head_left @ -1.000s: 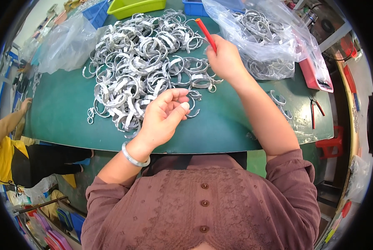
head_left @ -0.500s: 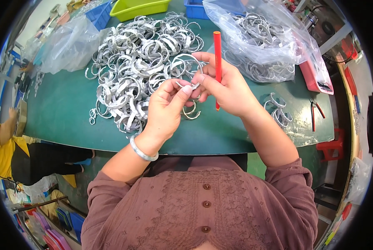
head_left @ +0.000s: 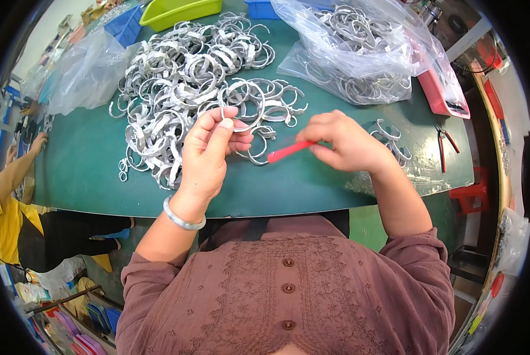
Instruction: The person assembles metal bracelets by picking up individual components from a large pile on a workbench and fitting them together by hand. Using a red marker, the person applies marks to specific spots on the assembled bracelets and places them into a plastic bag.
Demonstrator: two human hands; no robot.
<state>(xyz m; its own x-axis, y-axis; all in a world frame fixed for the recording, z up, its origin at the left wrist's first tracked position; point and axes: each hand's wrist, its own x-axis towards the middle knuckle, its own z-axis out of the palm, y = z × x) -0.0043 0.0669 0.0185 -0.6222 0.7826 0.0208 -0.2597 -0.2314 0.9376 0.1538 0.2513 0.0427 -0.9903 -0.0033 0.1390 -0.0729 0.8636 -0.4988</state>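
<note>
My left hand (head_left: 209,148) is closed on a grey C-shaped metal bangle (head_left: 262,105), pinching its lower side between thumb and fingers just in front of a big heap of similar bangles (head_left: 170,89). To its right, my right hand (head_left: 345,142) is closed around a red pencil-like stick (head_left: 288,151), blurred by motion. That stick points left, its free end low near a loose bangle (head_left: 256,155) at the heap's edge. A few more bangles (head_left: 389,139) lie on the table right of my right hand.
Red-handled pliers (head_left: 441,151) lie at the right. Behind them are a pink tray (head_left: 433,97) and a clear bag (head_left: 359,65) of bangles. Green (head_left: 179,15) and blue (head_left: 123,29) trays stand at the back. A person in yellow (head_left: 7,207) is at the left.
My hands have parted. The right one has moved right and down off the bangle, its stick turning from upright to pointing left. The left hand, holding the bangle, has shifted left.
</note>
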